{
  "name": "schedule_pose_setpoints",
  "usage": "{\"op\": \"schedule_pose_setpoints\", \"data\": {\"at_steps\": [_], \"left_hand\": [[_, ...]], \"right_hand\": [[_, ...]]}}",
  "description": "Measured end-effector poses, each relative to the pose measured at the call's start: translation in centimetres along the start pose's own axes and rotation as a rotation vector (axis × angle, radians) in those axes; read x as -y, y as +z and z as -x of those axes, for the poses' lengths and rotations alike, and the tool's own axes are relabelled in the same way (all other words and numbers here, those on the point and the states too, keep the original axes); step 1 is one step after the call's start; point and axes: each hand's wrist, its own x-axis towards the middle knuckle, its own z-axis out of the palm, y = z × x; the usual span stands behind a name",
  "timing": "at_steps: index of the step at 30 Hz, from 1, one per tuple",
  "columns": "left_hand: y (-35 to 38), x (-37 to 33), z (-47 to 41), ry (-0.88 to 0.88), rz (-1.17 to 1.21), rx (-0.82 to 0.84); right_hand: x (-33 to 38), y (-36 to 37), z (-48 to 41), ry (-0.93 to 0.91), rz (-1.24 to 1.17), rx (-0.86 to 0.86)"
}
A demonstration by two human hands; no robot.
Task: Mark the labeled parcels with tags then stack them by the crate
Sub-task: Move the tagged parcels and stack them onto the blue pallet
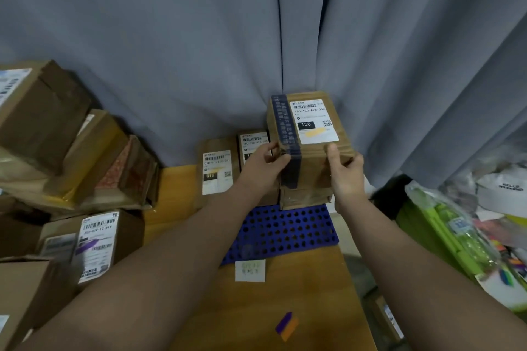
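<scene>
Both arms outstretched — left hand (263, 164) and right hand (346, 169) grip parcel (306, 134)

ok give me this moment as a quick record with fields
parcel: brown box labelled 150, yellow strip on its label
left hand: grips its left side, over the dark tape
right hand: grips its right near corner
below it: second box at the blue crate's far edge
on table: purple and orange tags, loose
</scene>
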Motion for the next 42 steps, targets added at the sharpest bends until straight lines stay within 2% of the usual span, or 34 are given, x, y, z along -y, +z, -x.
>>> {"op": "schedule_pose_setpoints", "data": {"at_steps": [2, 5, 8, 13, 18, 22, 26, 30, 33, 36, 42], "left_hand": [[-0.1, 0.0, -0.1, -0.002, -0.040, -0.007], [-0.4, -0.2, 0.3, -0.023, -0.062, 0.004], [-1.3, -0.7, 1.0, -0.027, -0.094, 0.003], [-5.5, -2.0, 3.0, 0.026, -0.102, -0.088], [-12.0, -2.9, 6.7, 0.135, -0.124, -0.220], [-17.4, -2.1, 9.8, 0.176, -0.164, -0.353], [-22.4, -0.5, 12.5, 0.199, -0.177, -0.495], [-27.5, 1.1, 14.3, 0.292, -0.442, -0.709], [-30.5, 1.7, 14.5, 0.194, -0.600, -0.823], [-32.6, 1.9, 13.4, 0.022, -0.665, -0.784], [-34.0, 2.1, 10.6, -0.111, -0.642, -0.693]], "right_hand": [[0.7, 0.2, 0.1, -0.076, 0.073, -0.049], [1.7, 0.5, 0.7, -0.233, 0.313, -0.148], [2.9, 0.9, 1.1, -0.451, 0.506, -0.162], [6.5, 3.8, 3.7, -0.693, 0.528, 0.011], [8.0, 10.4, 9.3, -0.789, 0.429, 0.268], [7.8, 15.1, 14.3, -0.816, 0.370, 0.467], [8.0, 18.8, 18.5, -0.858, 0.342, 0.545], [8.2, 22.0, 21.7, -0.847, 0.304, 0.590], [8.2, 23.7, 23.3, -0.788, 0.290, 0.600], [8.1, 24.5, 24.2, -0.741, 0.290, 0.594], [8.2, 24.2, 23.4, -0.660, 0.304, 0.590]]}}
